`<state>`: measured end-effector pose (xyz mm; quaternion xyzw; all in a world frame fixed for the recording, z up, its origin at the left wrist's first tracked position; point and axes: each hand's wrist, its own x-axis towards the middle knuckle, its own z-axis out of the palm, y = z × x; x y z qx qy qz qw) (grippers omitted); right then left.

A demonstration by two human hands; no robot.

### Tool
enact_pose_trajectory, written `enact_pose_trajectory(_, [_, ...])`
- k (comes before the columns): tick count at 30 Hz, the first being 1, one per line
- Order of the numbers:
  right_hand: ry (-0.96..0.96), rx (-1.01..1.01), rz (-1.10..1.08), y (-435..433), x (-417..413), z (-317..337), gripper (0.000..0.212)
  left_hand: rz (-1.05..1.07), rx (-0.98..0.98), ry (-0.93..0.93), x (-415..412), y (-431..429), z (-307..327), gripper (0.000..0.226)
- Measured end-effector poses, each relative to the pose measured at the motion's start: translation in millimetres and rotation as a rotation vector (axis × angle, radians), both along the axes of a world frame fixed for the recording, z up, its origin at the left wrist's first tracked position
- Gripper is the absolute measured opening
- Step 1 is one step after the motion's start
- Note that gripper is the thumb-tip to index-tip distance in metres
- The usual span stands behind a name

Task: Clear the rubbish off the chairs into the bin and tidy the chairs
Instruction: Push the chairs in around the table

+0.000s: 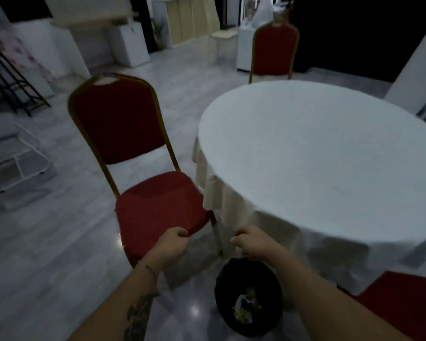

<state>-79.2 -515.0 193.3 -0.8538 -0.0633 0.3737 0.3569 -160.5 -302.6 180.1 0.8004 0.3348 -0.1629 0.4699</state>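
Rubbish [246, 307] lies in the one black bin [247, 296] on the floor, below the right hand [250, 243], whose curled grip holds what I cannot tell. Left hand [174, 242] is nearer the closest chair [158, 205]; its grip clasps the seat's front edge. The seat runs away from it, beside the tabletop [317, 156]. Three red chairs show: one more at the right [401, 294], one far [274, 49].

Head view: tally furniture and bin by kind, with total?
Red chairs: 3, the near chair gripped at the seat edge by the left hand, the far chair, and a seat corner at lower right
Round table: 1
Black bin: 1
Total: 5
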Motion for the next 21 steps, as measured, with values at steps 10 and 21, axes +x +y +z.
enact_pose_trajectory(10, [-0.369, 0.126, 0.154, 124, -7, 172, 0.066, 0.029, 0.259, -0.298, -31, 128, 182, 0.033])
enact_pose_trajectory(21, [-0.537, 0.25, 0.114, 332, -2, 239, 0.07, -0.035, 0.548, -0.36, -58, 339, 277, 0.033])
